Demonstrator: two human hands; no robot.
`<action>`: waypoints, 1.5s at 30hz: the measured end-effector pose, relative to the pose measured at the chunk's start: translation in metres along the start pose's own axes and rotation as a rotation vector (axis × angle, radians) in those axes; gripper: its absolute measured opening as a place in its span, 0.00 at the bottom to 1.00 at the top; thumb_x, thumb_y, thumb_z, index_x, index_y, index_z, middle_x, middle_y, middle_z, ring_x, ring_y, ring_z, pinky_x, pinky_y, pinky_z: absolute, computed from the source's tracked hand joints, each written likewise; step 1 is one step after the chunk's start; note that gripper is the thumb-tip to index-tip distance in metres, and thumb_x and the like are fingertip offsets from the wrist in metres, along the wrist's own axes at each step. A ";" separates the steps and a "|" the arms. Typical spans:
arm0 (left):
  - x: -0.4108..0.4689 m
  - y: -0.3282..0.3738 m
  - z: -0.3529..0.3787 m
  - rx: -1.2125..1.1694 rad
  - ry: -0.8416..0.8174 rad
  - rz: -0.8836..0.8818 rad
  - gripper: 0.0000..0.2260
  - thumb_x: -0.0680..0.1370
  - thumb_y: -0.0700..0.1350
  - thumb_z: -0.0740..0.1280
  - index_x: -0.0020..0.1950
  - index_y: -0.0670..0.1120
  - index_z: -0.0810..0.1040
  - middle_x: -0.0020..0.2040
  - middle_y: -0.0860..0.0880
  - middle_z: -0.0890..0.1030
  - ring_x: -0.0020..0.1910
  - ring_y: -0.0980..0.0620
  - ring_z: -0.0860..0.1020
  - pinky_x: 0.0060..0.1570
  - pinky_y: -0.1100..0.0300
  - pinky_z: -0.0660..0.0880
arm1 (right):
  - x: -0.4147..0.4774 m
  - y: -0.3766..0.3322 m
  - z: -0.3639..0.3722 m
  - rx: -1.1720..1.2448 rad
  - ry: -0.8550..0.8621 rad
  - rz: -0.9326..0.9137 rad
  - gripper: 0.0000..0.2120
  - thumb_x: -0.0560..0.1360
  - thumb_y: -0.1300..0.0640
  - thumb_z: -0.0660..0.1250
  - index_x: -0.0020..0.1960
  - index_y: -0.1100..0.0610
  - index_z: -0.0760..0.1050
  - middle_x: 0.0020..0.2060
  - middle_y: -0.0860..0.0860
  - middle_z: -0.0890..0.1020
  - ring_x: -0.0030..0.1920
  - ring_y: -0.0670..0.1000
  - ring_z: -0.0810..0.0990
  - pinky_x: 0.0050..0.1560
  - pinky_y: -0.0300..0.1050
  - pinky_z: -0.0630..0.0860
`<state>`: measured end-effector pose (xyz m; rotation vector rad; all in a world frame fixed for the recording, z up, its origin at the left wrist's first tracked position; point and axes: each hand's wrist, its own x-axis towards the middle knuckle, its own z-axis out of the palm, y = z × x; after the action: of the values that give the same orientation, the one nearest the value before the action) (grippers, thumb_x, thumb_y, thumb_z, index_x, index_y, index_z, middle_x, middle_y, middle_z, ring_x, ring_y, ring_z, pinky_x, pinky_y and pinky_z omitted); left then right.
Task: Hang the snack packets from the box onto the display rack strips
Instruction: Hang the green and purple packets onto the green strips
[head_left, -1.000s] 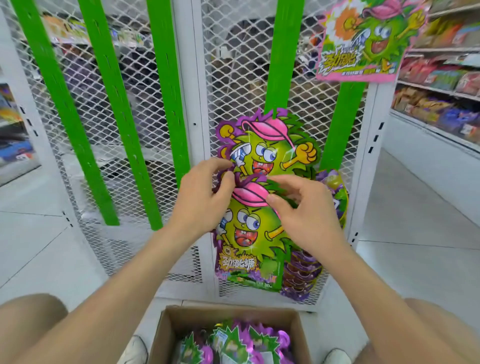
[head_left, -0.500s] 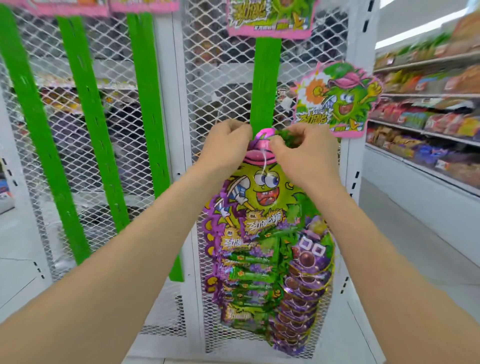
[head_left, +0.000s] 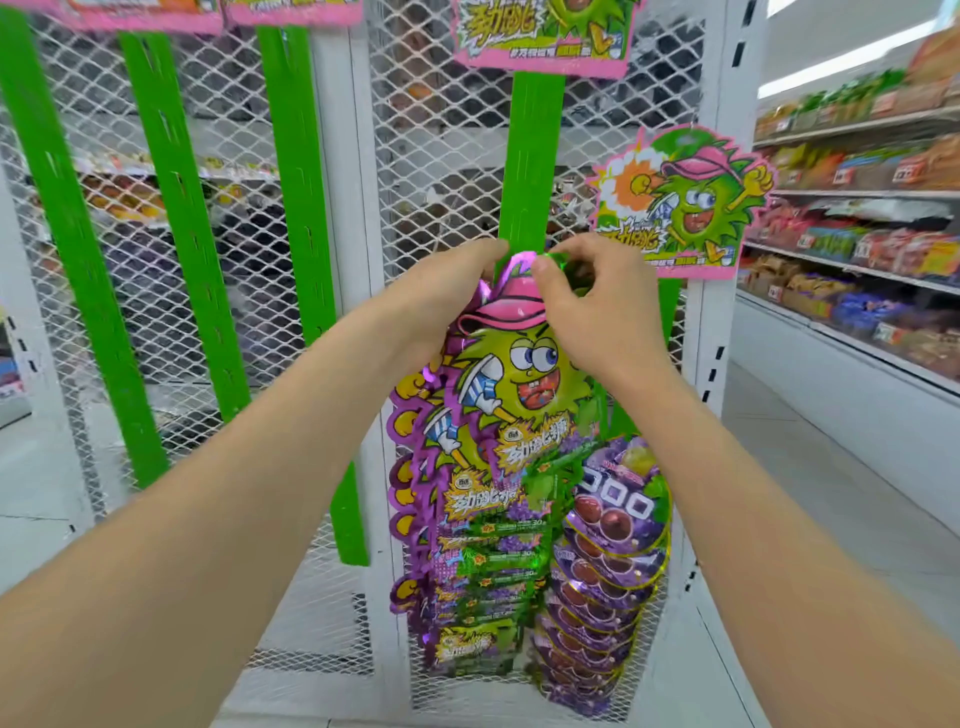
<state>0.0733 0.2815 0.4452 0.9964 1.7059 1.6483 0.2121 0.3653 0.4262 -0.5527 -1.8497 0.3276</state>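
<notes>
Head view, centre of frame. Your left hand (head_left: 447, 291) and right hand (head_left: 587, 301) are both pinched shut on the top edge of a glossy foil snack packet printed with a green spiky cartoon face in a pink cap (head_left: 514, 374). The pinch sits right at the header tab, against the bright green plastic display strip (head_left: 535, 156) that runs vertically over the white wire-mesh rack panel (head_left: 441, 130).

Below your hands, lower centre: a column of the same green-and-purple packets (head_left: 483, 566) hangs overlapped down that strip. Just right of it, a column of round purple grape-print pouches (head_left: 602, 571) hangs on a neighbouring strip, mostly hidden.

Left half of frame: three more green strips (head_left: 176, 208) hang bare.

Handling, as a judgement: the packet looks light, thin and floppy, with slick crinkly film that will slide between fingertips. The body gives no stiffness, so it will sag and swing if held low. Keep your hold at the header, one fingertip pinch either side of the hang hole, so the hole stays flat and open to the strip's hook. Whether the hole is already seated I cannot tell; your fingers cover it. The box is not in view.
</notes>
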 end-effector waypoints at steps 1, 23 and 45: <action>0.001 0.000 -0.001 0.002 -0.002 0.001 0.23 0.61 0.67 0.74 0.45 0.51 0.84 0.63 0.44 0.85 0.64 0.40 0.82 0.72 0.38 0.73 | -0.001 0.000 0.000 0.003 0.003 -0.004 0.12 0.77 0.45 0.67 0.46 0.52 0.83 0.37 0.46 0.83 0.41 0.53 0.82 0.50 0.60 0.78; -0.023 -0.017 -0.005 0.447 0.195 0.430 0.10 0.83 0.54 0.70 0.47 0.51 0.86 0.43 0.50 0.87 0.45 0.52 0.84 0.49 0.52 0.81 | -0.009 0.007 0.007 -0.176 -0.078 0.041 0.14 0.75 0.37 0.66 0.44 0.47 0.80 0.37 0.45 0.81 0.46 0.57 0.82 0.55 0.61 0.79; -0.173 -0.457 -0.053 1.317 -0.888 -0.333 0.26 0.75 0.34 0.65 0.70 0.55 0.76 0.69 0.47 0.79 0.66 0.41 0.79 0.57 0.48 0.78 | -0.309 0.081 0.074 -0.551 -1.644 -0.248 0.01 0.81 0.57 0.61 0.51 0.54 0.69 0.55 0.61 0.78 0.54 0.63 0.81 0.51 0.54 0.80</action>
<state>0.0694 0.1242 -0.0202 1.5004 1.9576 -0.3697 0.2422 0.2762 0.1124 -0.3743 -3.6269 0.0286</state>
